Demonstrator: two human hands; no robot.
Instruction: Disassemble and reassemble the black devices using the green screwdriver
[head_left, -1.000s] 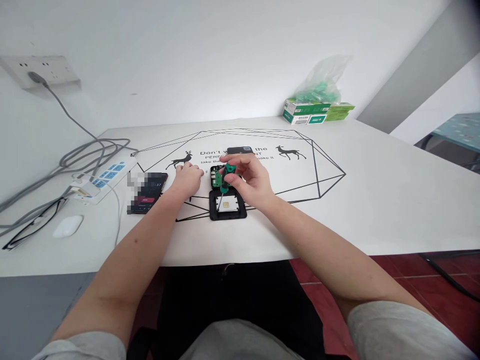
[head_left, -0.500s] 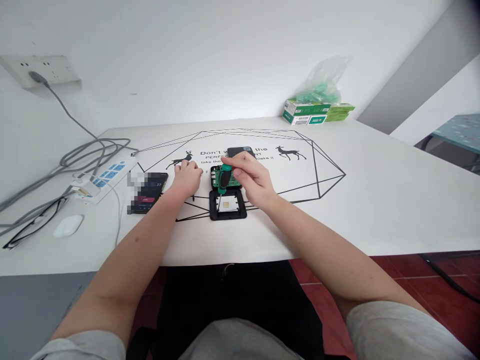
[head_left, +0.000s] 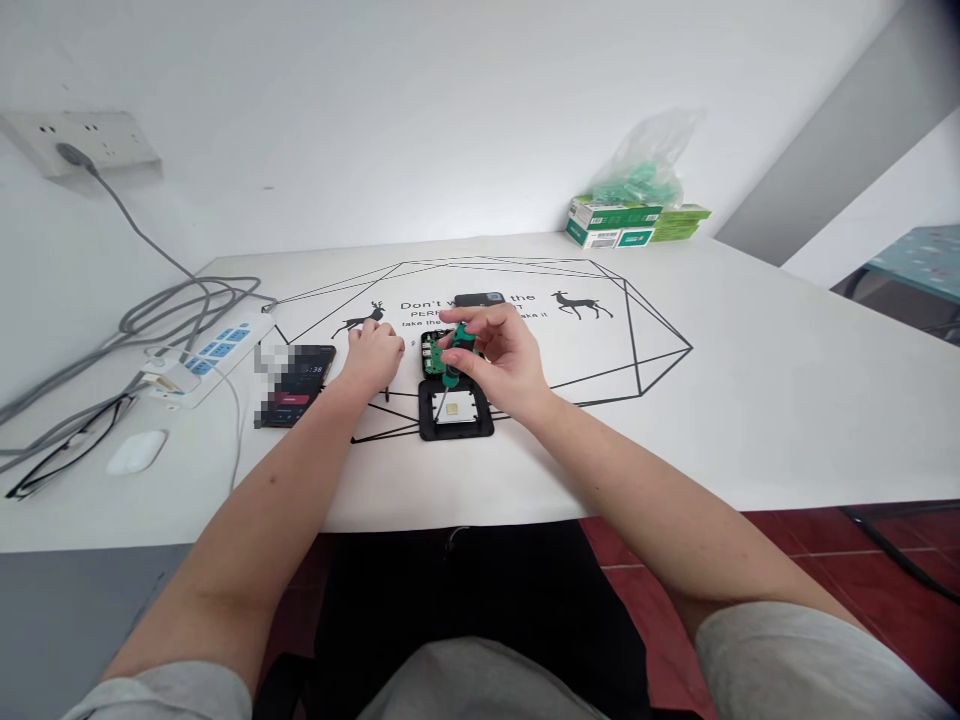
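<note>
My right hand (head_left: pixel 514 362) grips a screwdriver (head_left: pixel 463 340) with a green and black handle between thumb and fingers. The screwdriver leans, its shaft running down to the left corner of a white board with a gold square (head_left: pixel 453 408). That board lies in an open black plastic cover (head_left: pixel 456 434). Just behind the cover is a green circuit board (head_left: pixel 430 358) in a black housing, partly hidden by my right hand. My left hand (head_left: pixel 375 356) rests on the table left of the housing, fingers curled in; whatever they may hold is hidden. Tiny dark specks (head_left: pixel 413 343) lie beside its fingertips.
A phone (head_left: pixel 311 388) lies left of my left forearm, beside a power strip (head_left: pixel 220 352) with coiled grey cables. Glasses (head_left: pixel 66 450) and a white case (head_left: pixel 137 452) are at far left. A dark phone (head_left: pixel 480 299) lies behind my right hand. Green boxes (head_left: pixel 611 220) stand at the back.
My right hand has shifted its grip on the screwdriver, whose handle now leans further right. My left hand's fingers have curled in a little; its place is nearly the same.
</note>
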